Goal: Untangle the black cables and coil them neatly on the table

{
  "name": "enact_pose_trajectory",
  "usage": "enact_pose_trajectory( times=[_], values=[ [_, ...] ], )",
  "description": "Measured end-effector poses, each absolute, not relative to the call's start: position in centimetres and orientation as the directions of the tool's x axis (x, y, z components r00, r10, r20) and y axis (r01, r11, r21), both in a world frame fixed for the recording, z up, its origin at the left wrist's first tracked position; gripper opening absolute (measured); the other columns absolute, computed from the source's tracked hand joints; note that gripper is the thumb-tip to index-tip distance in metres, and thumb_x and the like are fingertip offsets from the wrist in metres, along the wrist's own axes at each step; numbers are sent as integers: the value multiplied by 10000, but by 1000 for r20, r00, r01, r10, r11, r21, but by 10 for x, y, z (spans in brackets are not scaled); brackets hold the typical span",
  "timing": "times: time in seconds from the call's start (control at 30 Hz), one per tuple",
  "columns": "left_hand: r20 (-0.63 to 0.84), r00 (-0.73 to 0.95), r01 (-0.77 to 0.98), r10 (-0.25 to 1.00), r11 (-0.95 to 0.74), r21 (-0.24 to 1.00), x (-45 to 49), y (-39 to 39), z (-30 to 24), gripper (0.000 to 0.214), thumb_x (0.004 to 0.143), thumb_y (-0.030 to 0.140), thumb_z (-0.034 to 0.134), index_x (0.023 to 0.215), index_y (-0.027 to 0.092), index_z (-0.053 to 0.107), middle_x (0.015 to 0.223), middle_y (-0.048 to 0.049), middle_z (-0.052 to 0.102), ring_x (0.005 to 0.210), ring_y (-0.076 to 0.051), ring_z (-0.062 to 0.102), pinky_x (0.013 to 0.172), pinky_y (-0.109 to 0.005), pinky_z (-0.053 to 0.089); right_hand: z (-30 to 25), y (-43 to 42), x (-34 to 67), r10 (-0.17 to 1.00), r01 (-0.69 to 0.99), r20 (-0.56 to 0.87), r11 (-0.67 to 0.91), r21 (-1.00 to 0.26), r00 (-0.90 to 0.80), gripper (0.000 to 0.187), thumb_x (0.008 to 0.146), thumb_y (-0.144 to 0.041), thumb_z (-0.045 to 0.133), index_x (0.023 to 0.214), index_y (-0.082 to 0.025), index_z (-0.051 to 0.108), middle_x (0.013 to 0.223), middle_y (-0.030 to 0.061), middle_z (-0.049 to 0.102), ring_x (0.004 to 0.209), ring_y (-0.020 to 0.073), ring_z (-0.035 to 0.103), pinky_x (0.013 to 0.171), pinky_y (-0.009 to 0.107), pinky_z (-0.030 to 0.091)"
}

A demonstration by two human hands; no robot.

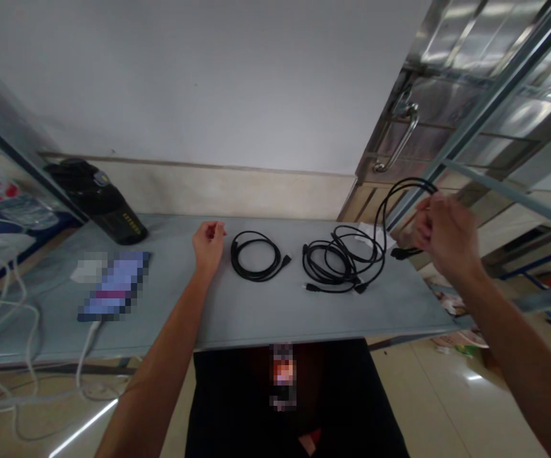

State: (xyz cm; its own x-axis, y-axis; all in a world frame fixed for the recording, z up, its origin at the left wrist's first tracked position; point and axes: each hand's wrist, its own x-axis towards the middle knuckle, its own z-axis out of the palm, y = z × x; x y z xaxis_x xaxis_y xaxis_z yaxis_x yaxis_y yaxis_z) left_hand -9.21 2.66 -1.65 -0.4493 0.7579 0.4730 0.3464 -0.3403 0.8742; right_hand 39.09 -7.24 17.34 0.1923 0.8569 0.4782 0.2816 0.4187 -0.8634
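Observation:
Raised above the table's right end, my right hand [445,235] is closed on a black cable [380,210]. The cable loops up from the pile and bends over into the fingers; a black plug [399,253] hangs just below the hand. Beneath lies a loosely coiled heap of black cables [327,264] with several connectors. Left of that heap, one neat round coil of black cable [256,278] rests flat, its plug pointing right. Just beside this coil my left hand [209,245] rests with curled fingers, and nothing shows in it.
On the left of the grey table [256,318] stand a black bottle [101,200] and a phone [116,286] with a white cable [87,350]. A clear plastic bottle [13,197] is farther left. Metal frame posts [490,108] rise at right, before a door handle [402,140].

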Motion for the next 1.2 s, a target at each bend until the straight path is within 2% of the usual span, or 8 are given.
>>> enact_pose_trajectory(
  times=[0.3,0.5,0.6,0.7,0.8,0.93,1.07,1.2],
  values=[
    [472,-451,343,758,-341,875,-90,23,-9,256,987,499,696,923,252,713,802,-24,703,755,-203,633,780,-333,507,244,-118,365,780,242,581,532,-812,233,375,1048,-638,707,860,-319,644,532,-80,309,414,149,196,424,346,152],
    [506,-402,337,763,-390,857,-52,-6,16,231,1011,478,700,997,249,720,889,-45,734,857,-228,687,870,-360,547,224,-118,354,841,146,524,507,-850,131,419,1024,-678,722,908,-284,637,513,-103,321,411,126,197,420,313,129],
    [484,-204,204,851,-446,871,1,-45,37,249,997,502,765,1062,262,774,929,-63,772,901,-244,729,850,-352,559,199,-116,348,874,255,484,459,-851,40,442,1093,-682,609,946,-266,633,545,-93,381,440,124,311,445,285,224],
    [398,128,-4,909,-401,916,64,-82,59,371,1038,612,708,1177,287,821,1023,-100,821,1018,-276,755,921,-384,570,170,-121,335,871,541,469,468,-699,-147,435,1160,-632,474,1014,-266,657,634,-44,539,535,156,507,536,293,387],
    [228,233,-330,945,-144,933,114,-94,74,601,978,808,654,1220,279,806,1089,-140,835,1095,-316,776,943,-430,586,137,-130,319,811,758,409,560,-335,-419,381,1188,-510,425,1184,-249,703,814,50,749,692,232,697,629,340,480],
    [22,286,-544,958,143,827,139,-81,80,523,879,696,863,1116,241,764,1037,-128,820,953,-271,804,832,-385,616,93,-141,310,659,699,292,714,48,-693,329,1187,-364,452,1291,-197,715,1024,128,831,826,276,778,662,361,515],
    [29,251,-518,968,109,848,128,-73,89,420,816,462,977,1088,215,773,762,19,652,542,-90,543,526,-247,448,63,-138,332,627,666,253,737,111,-736,155,1122,-253,599,1202,-193,717,1026,89,837,802,254,782,681,352,506],
    [45,332,-429,942,108,897,111,-84,104,377,865,474,939,1111,228,793,663,90,417,469,-50,247,445,-226,232,52,-124,371,687,723,261,688,67,-678,183,1006,-103,650,1152,-192,715,989,84,838,842,264,777,775,366,520]
  ],
)
